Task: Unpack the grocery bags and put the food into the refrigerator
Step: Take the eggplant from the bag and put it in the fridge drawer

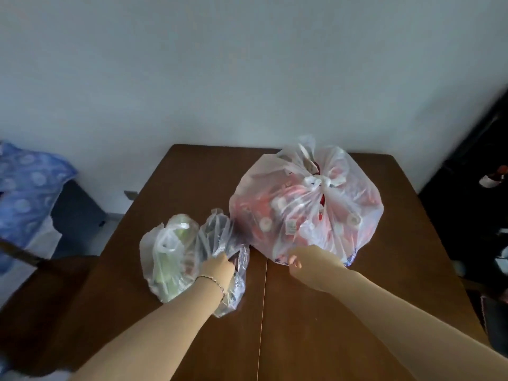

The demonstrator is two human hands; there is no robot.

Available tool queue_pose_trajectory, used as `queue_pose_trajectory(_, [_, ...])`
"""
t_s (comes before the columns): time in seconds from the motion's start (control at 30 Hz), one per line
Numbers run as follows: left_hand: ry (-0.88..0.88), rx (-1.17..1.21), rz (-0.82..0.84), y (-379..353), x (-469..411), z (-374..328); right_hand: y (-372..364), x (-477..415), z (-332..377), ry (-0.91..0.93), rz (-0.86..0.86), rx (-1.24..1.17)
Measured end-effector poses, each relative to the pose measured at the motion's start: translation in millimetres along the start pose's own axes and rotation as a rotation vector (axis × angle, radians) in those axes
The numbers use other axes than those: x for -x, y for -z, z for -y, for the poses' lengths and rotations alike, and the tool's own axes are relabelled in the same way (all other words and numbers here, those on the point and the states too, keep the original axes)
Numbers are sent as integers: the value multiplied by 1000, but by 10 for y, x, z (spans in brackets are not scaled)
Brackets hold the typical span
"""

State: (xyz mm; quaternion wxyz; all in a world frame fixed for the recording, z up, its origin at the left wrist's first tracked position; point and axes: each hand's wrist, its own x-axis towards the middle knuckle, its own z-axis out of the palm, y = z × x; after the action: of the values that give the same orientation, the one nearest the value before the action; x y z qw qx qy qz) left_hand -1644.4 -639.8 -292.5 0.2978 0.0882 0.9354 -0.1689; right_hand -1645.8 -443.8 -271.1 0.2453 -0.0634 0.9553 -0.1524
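- Three plastic bags are seen on the tabletop [316, 325]: one big tied bag [305, 204] near the far edge, two small.
- The clear small bag [228, 259] is gripped by the left hand [218, 266]; the green-filled small bag [167, 254] lies just beside it.
- The right hand [308, 261] is curled at the big bag's near side; its grip cannot be told.

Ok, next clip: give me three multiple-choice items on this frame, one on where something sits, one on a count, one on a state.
1. Where does the large bag sit relative to the small bags?
A. To their right, farther back
B. To their left
C. Under the table

2. How many hands are in view?
A. None
B. One
C. Two

3. How is the large bag's top?
A. Cut wide open
B. Knotted shut
C. Folded flat

Answers:
1 A: the large bag lies right of and beyond the small bags on the table.
2 C: the left hand is in the small bags and the right hand is at the large bag's near edge.
3 B: its handles are tied in a knot.
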Motion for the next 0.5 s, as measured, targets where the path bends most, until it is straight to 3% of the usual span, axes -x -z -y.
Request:
queue_pose_trajectory(0.17, [24, 304, 16, 254, -185, 74, -53, -264, 124, 64, 37, -54])
queue_pose_trajectory(0.37, [111, 892, -19, 418, -355, 167, -221, -347, 408, 139, 63, -331])
queue_pose_trajectory(0.5, [153, 1412, 112, 440, -422, 83, -299, -288, 479, 68, -24, -366])
